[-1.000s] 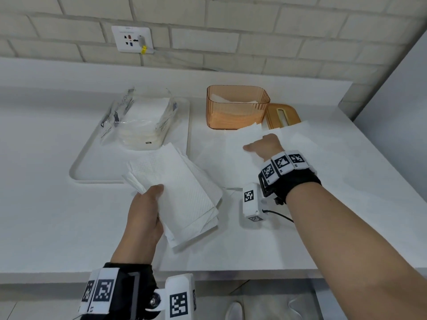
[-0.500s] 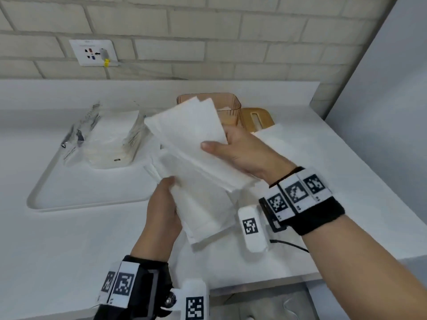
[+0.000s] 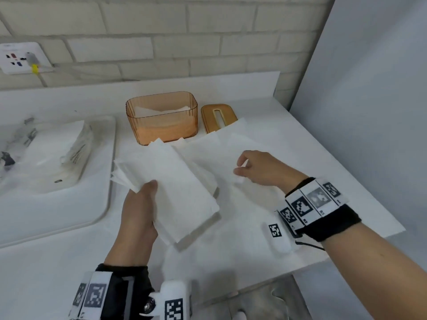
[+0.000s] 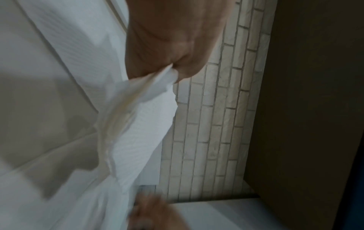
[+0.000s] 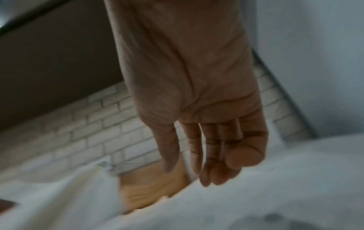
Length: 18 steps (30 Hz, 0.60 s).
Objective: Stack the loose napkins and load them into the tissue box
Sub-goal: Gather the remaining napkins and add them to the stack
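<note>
White countertop (image 3: 69,262) below a pale brick wall (image 3: 161,42) carries loose white napkins (image 3: 231,144) just right of the left hand (image 3: 136,215), which grasps a stack of white paper napkins (image 3: 180,192); the translucent orange tissue box (image 3: 161,118) stands farther back. The right hand (image 3: 261,169) hovers, fingers relaxed, holding nothing.

One tissue box (image 3: 161,118), one lid (image 3: 218,116), two hands (image 3: 138,211).

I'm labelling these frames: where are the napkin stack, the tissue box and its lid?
napkin stack (image 3: 182,192): head view, top sheet.
tissue box (image 3: 161,128): head view, front wall.
lid (image 3: 208,114): head view, left rim beside the slot.
</note>
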### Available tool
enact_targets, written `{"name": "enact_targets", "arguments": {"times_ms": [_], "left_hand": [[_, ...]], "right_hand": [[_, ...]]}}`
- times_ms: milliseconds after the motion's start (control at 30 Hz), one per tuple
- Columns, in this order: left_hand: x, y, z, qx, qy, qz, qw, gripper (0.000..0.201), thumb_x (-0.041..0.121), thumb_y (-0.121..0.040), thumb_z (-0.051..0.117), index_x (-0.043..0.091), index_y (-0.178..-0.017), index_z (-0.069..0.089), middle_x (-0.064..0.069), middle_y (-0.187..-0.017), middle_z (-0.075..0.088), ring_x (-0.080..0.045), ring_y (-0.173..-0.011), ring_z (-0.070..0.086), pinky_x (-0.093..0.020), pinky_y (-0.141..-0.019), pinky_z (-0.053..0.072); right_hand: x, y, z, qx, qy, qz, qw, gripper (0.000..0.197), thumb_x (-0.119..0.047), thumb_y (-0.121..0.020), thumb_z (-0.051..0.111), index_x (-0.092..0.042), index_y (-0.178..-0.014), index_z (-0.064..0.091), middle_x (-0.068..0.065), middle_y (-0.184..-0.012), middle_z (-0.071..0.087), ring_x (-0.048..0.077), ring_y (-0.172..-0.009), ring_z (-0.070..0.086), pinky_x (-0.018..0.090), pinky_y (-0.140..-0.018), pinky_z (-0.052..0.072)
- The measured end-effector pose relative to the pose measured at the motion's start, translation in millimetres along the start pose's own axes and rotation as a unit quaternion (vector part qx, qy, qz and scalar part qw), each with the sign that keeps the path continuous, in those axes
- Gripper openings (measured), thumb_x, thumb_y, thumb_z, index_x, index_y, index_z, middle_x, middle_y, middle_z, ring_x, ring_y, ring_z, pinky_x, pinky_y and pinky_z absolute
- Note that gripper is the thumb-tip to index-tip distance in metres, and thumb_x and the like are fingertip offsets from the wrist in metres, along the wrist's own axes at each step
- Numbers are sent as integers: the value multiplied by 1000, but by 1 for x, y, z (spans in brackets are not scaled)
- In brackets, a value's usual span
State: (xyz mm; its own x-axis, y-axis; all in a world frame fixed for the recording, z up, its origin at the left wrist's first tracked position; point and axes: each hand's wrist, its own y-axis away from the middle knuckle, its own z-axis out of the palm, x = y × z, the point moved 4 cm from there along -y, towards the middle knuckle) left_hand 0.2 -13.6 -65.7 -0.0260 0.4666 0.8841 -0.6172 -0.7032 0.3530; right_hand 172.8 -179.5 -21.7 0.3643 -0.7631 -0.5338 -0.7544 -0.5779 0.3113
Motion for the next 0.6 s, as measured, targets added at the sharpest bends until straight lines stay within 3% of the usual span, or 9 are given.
{"name": "enact_targets", "arguments": {"times_ms": [67, 133, 200, 267, 300, 367, 433, 500, 600], "left_hand": [[3, -5, 0, 4, 5, 7, 1000, 25, 12, -96, 45, 19, -118, 58, 0, -103, 65, -20, -91, 62, -34, -69, 47], [6, -7, 1, 3, 14, 9, 1000, 20, 10, -97, 44, 24, -102, 58, 3, -96, 63, -18, -87, 60, -33, -70, 47], [10, -8, 0, 9, 26, 8, 1000, 18, 12, -98, 45, 23, -102, 58, 4, -94, 62, -19, -89, 60, -32, -71, 46], [11, -10, 1, 12, 34, 4, 999, 23, 14, -97, 46, 17, -118, 57, 3, -96, 63, -22, -97, 59, -32, -70, 46], [10, -11, 2, 14, 35, 6, 999, 24, 14, -97, 46, 17, -119, 57, 3, -96, 63, -21, -96, 60, -32, -70, 46], [10, -10, 6, 6, 30, 15, 999, 19, 11, -97, 45, 22, -103, 59, 5, -93, 62, -16, -86, 59, -32, -72, 46], [8, -6, 12, -3, 22, 20, 1000, 22, 8, -97, 43, 26, -90, 55, 5, -91, 61, -15, -82, 58, -33, -74, 46], [5, -4, 13, -5, 17, 18, 1000, 21, 9, -97, 44, 25, -91, 56, 3, -93, 62, -17, -84, 59, -34, -73, 47], [0, -6, 9, 1, 21, 1, 1000, 18, 11, -97, 45, 24, -95, 58, 2, -95, 63, -18, -86, 60, -34, -70, 47]], "right_hand": [[40, -2, -21, 18, 95, 55, 994, 27, -25, -89, 61, -9, -110, 55, 6, -109, 57, 19, -88, 52, 25, -72, 39], [65, 1, -25, 12, 158, 91, 983, 24, -28, -87, 63, -8, -99, 58, 6, -105, 60, 22, -92, 56, 27, -75, 43], [77, 10, -13, -18, 177, 115, 977, 34, -40, -86, 62, -10, -74, 52, 4, -79, 59, 23, -78, 58, 29, -71, 45], [79, 21, 3, -43, 180, 126, 975, 50, -51, -83, 62, -13, -60, 40, 0, -61, 48, 18, -58, 50, 27, -61, 41], [77, 26, 11, -46, 184, 130, 973, 53, -54, -82, 62, -13, -58, 36, -1, -59, 44, 15, -53, 44, 26, -56, 38], [73, 29, 22, -32, 195, 136, 971, 53, -53, -80, 65, -14, -61, 33, -2, -60, 41, 14, -53, 42, 24, -50, 31], [68, 28, 28, -25, 203, 149, 967, 48, -46, -83, 65, -15, -65, 34, -2, -66, 42, 17, -65, 48, 24, -56, 35], [67, 27, 32, -22, 188, 154, 970, 43, -36, -87, 64, -16, -65, 32, -3, -69, 41, 20, -76, 49, 25, -61, 38], [69, 27, 36, 4, 139, 153, 978, 34, -23, -89, 61, -14, -67, 35, -3, -69, 41, 19, -76, 49, 22, -50, 32]]}}
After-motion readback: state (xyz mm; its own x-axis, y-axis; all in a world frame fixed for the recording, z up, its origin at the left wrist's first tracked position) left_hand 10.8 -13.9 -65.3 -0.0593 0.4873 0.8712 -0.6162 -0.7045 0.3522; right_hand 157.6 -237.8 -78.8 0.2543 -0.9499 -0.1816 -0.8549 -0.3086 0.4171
